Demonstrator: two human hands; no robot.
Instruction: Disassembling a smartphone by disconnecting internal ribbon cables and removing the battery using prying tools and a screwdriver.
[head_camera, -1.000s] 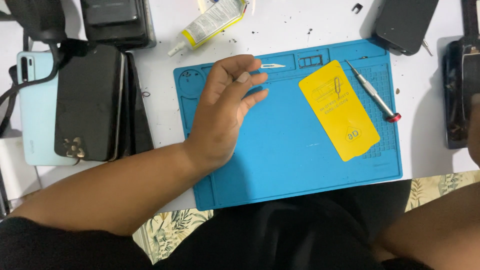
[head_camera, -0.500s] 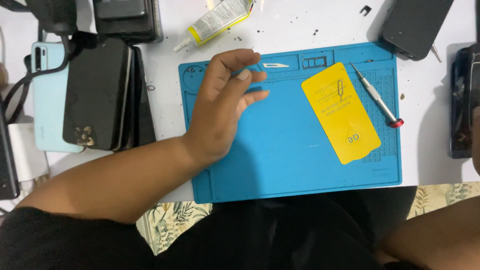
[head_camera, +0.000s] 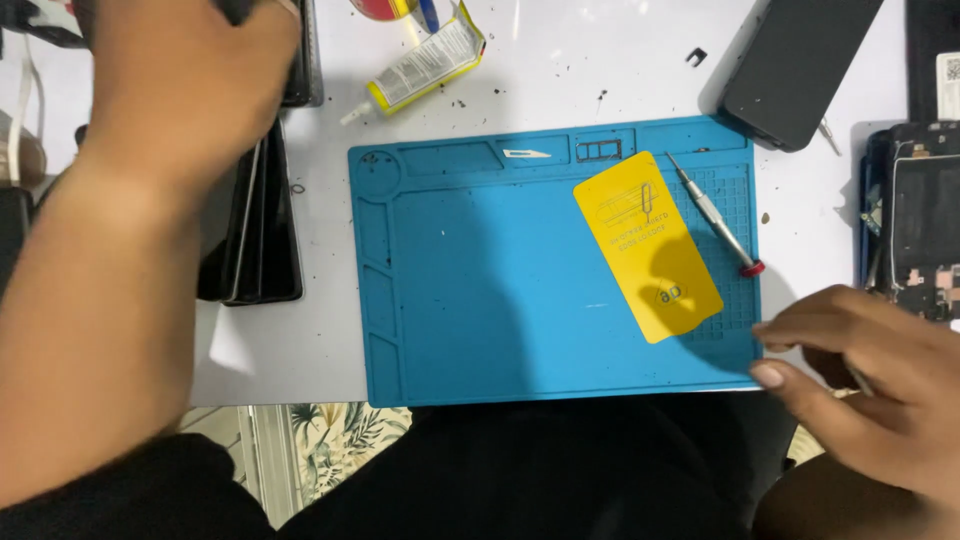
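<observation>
The left hand (head_camera: 175, 90) lay over the stack of dark phones (head_camera: 255, 220) at the counter's (head_camera: 560, 70) far left; whether its grip held anything could not be told. The right hand (head_camera: 870, 375) rested at the blue mat's (head_camera: 500, 290) right edge, fingers loosely curled and empty, nearest the yellow card (head_camera: 645, 245), whose long axis ran diagonally up-left from it.

We see a white tabletop (head_camera: 560, 70), speckled with dark crumbs. Below its edge we glimpse leaf-patterned fabric (head_camera: 330, 450).
</observation>
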